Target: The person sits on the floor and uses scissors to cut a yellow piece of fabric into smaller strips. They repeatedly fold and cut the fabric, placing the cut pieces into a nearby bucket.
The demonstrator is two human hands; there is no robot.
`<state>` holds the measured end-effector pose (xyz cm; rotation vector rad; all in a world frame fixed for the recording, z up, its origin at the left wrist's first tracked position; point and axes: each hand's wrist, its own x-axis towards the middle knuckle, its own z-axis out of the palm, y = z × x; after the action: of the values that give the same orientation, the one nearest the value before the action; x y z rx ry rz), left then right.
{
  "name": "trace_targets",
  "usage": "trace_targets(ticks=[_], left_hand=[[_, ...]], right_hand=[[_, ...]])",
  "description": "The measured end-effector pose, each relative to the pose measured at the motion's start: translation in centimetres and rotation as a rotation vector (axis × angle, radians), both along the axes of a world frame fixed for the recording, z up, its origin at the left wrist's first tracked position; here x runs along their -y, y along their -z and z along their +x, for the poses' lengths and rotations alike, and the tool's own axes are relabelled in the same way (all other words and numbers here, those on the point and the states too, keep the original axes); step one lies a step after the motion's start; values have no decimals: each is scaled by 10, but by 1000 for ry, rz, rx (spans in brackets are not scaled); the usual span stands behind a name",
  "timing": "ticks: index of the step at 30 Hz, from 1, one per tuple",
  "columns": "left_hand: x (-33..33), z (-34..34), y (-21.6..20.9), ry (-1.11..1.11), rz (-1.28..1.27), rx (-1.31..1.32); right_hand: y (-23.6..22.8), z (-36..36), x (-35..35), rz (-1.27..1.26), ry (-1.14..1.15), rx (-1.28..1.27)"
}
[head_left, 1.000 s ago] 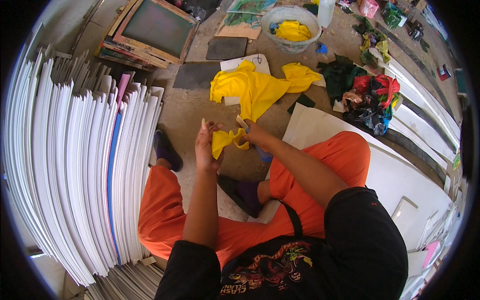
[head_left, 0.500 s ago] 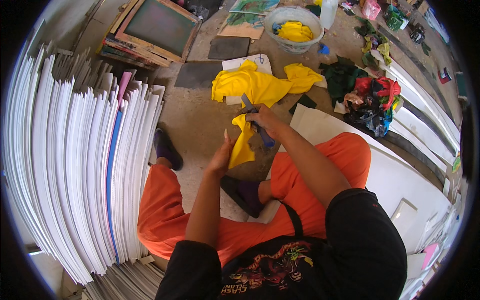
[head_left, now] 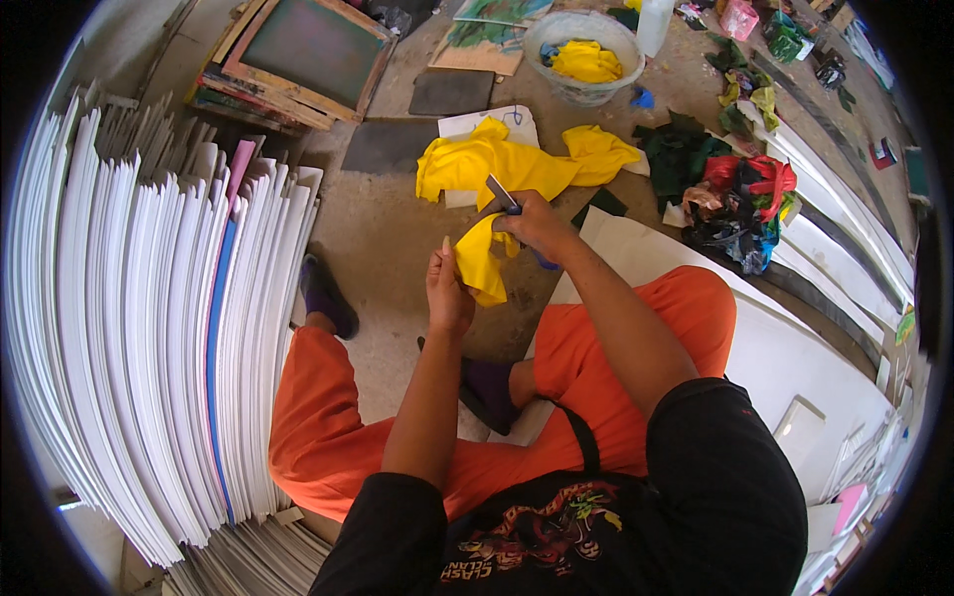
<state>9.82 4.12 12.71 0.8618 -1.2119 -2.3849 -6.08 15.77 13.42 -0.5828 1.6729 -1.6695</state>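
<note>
Yellow cloth scrap (head_left: 479, 263) hangs btwn hands above concrete floor (head_left: 391, 273), pinched by L hand (head_left: 449, 296); R hand (head_left: 538, 226) fingers wrap scissors (head_left: 502, 194). If slack cloth slips, poss. nicked L fingertips.

Shirt (head_left: 636, 536): pale lettering (head_left: 467, 571) in two lines, beside a colourful print (head_left: 542, 541) (the lower line smaller).
Right sleeve (head_left: 706, 427): a red mark (head_left: 746, 411), too tiny to read.

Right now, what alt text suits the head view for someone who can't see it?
A seated person's left hand holds a small yellow cloth piece while the right hand holds open scissors at it. Beyond lies a larger yellow cloth; white sheets stand packed at left.
</note>
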Motion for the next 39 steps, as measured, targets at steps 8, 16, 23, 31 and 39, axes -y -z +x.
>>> trace_targets(ticks=[8, 16, 23, 31, 39], left_hand=[[-4, 8, -12, 330, 72, 262], [0, -3, 22, -62, -315, 72], [3, -11, -22, -93, -218, 177], [29, -18, -40, -66, -306, 256], [42, -20, -52, -35, -374, 267]], right_hand=[[8, 5, 8, -19, 112, 176], [0, 8, 9, 0, 115, 276], [16, 6, 4, 180, 116, 32], [35, 23, 16, 246, 253, -462], [-12, 72, 11, 293, -105, -333]])
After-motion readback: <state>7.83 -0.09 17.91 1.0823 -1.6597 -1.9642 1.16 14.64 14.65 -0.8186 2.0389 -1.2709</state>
